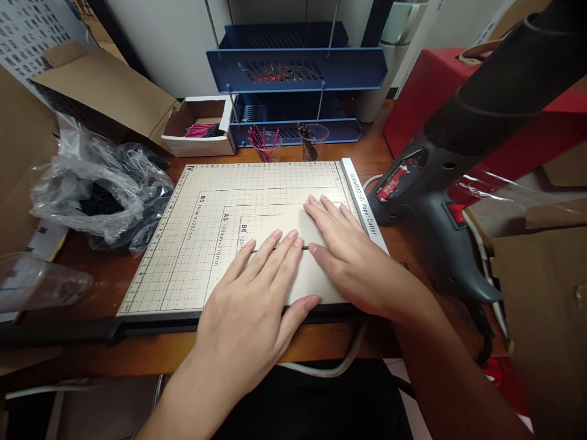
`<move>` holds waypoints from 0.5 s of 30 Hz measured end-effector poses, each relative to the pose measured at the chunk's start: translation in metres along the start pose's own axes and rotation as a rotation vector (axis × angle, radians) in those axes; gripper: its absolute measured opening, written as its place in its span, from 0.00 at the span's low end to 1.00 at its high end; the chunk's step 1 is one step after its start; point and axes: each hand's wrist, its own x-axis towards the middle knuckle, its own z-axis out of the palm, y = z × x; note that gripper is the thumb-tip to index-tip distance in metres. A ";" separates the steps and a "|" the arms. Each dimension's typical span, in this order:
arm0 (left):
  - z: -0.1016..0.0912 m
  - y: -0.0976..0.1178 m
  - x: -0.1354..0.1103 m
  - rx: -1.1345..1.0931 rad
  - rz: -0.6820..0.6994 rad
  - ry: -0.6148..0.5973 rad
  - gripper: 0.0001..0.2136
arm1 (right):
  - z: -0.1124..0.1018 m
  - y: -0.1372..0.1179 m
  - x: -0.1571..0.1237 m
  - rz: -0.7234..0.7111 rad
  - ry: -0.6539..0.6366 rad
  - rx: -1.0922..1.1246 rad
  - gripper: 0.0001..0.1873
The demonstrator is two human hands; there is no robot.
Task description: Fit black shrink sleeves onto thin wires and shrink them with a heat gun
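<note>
My left hand (257, 299) lies flat on the paper cutter (151, 256), palm down, fingers stretched and the thumb held apart. To its right, my right hand (348, 256) also rests palm down on the board, fingers extended toward the far edge. A short piece of a thin black rod or tube (305, 247) shows between the two hands, under the left fingertips and by the right thumb. The rest of it is hidden beneath the fingers. Printed grid lines and paper sizes cover the board. The cutter's black handle (59, 333) lies along the near left edge.
A heat gun (426, 214) stands on the right beside a red case (422, 91). Behind the board are two clear cups (316, 137) with thin pieces, a small box (197, 143) and a blue rack (293, 70). A plastic bag (92, 195) sits left, near a tipped cup (46, 281).
</note>
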 end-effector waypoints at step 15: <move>0.001 0.000 0.000 -0.006 -0.030 -0.013 0.26 | -0.004 -0.002 0.002 0.066 -0.103 0.012 0.38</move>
